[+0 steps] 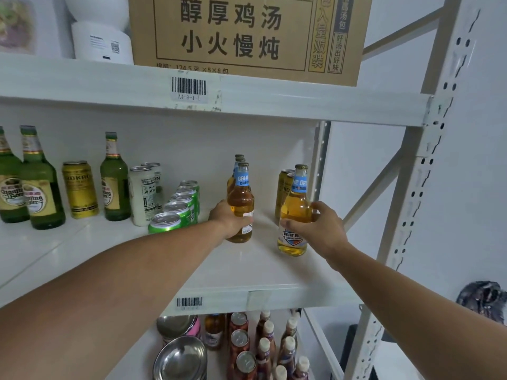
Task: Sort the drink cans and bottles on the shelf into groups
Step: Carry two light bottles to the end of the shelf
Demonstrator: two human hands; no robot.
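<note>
An amber bottle (295, 212) is gripped by the right hand (319, 231), fingers curled round its belly from the 3 o'clock side, thumb across the front above the lower label. The bottle is held upright, its base at or just above the shelf (247, 272); contact cannot be told. A second amber bottle (241, 204) is gripped by the left hand (229, 218) from the 9 o'clock side, fingers wrapped round its lower body. It stands at the front of a short file of like bottles, two more caps (239, 158) being seen just behind it at 12 o'clock. The two held bottles are near each other but apart.

Behind the right-hand bottle, at 11 o'clock of it, gold cans (282, 193) are seen touching one another. At 9 o'clock of the left hand a row of green cans (175, 209) runs from front to back. Further toward 9 o'clock stand a white can (142, 196), a green bottle (114, 182), another gold can (80, 189) and two more green bottles (38, 185) at the frame edge.

On the shelf above, at 12 o'clock, a carton (247, 37) is set beside white containers (101, 42). On the shelf below, at 6 o'clock, steel bowls (181, 357) lie beside rows of cans and small bottles (263, 349).
</note>
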